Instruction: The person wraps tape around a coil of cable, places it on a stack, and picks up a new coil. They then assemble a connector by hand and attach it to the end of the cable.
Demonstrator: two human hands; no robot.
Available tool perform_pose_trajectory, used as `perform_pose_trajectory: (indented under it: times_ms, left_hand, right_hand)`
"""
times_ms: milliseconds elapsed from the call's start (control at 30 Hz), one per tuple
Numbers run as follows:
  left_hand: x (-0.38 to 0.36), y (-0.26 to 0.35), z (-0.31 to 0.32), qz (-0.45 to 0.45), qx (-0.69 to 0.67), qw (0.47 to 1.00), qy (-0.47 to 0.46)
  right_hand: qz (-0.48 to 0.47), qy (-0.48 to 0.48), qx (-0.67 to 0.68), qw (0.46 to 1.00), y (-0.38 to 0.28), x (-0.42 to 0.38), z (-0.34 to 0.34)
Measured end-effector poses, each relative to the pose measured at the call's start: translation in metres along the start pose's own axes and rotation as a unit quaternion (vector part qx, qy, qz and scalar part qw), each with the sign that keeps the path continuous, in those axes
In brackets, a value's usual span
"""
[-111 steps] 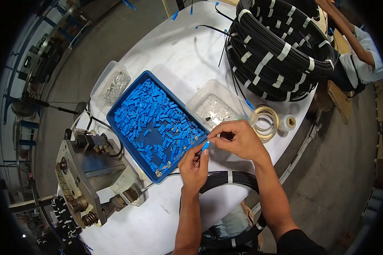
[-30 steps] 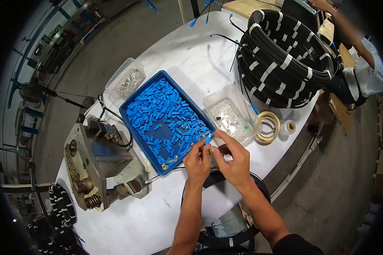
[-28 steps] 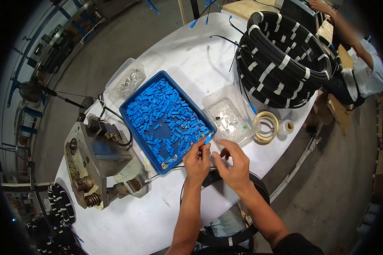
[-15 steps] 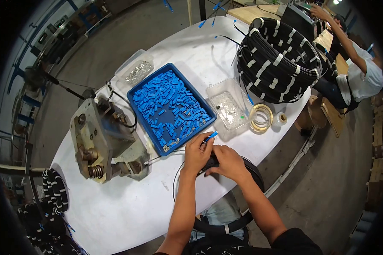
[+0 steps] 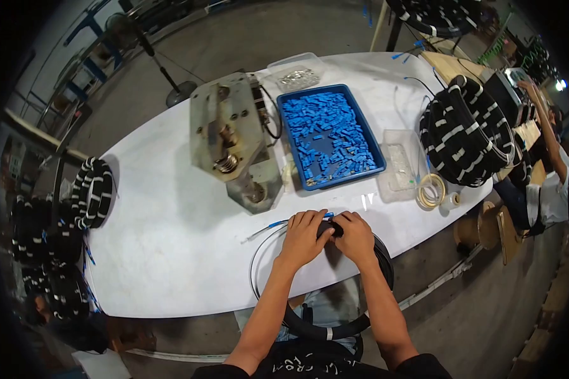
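My left hand point(image 5: 306, 240) is closed around the upper part of a coil of black cable point(image 5: 335, 332), its thumb pressed on the bundle. Close beside it, my right hand point(image 5: 355, 236) grips the same coil, fingers bent over it. The coil hangs down over the table's near edge to my lap, with a white tape band at its bottom. A cable end with a blue connector point(image 5: 276, 224) sticks out left of my left hand. Another blue piece point(image 5: 328, 215) shows between the hands. The fingers partly hide the cable.
A blue tray point(image 5: 305, 181) of blue connector housings stands ahead, beside a metal press point(image 5: 231, 139). Clear plastic boxes point(image 5: 392, 192), tape rolls point(image 5: 431, 191) and a tall stack of taped coils point(image 5: 464, 136) are to the right. More coils point(image 5: 93, 192) hang left. A co-worker's arm point(image 5: 550, 142) is far right.
My view has turned left, so the table things appear farther right. My left hand no longer holds up the blue-tipped cable end near its fingertips; both hands now press on the coil.
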State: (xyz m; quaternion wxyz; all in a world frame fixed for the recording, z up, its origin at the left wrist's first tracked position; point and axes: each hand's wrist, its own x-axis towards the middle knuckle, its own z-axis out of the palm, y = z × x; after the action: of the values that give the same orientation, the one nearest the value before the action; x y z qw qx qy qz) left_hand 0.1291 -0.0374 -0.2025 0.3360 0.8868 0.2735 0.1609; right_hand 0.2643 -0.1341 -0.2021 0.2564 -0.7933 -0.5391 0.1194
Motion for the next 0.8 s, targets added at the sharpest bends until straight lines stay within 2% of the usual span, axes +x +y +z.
perform_pose_trajectory:
  times_ms: [33, 167, 367, 533, 800]
  left_hand:
    - [-0.007, -0.004, -0.003, 0.020, 0.032, 0.999, 0.022]
    - [-0.030, -0.026, -0.022, 0.003, 0.058, 0.998, 0.026]
    - [-0.053, -0.065, -0.057, 0.016, 0.143, 0.988, 0.048]
    - [-0.047, -0.090, -0.081, 0.077, 0.120, 0.989, 0.039]
    - [-0.051, -0.086, -0.078, 0.068, 0.106, 0.990, 0.062]
  right_hand:
    - [0.002, 0.009, 0.003, 1.000, -0.003, 0.000, 0.006]
    - [-0.018, 0.010, -0.006, 1.000, -0.031, 0.003, 0.027]
    - [0.009, 0.027, -0.017, 0.999, -0.077, 0.009, 0.065]
    - [0.060, 0.015, -0.035, 0.998, -0.103, 0.009, 0.079]
    - [0.000, 0.026, -0.054, 0.998, -0.097, 0.009, 0.080]
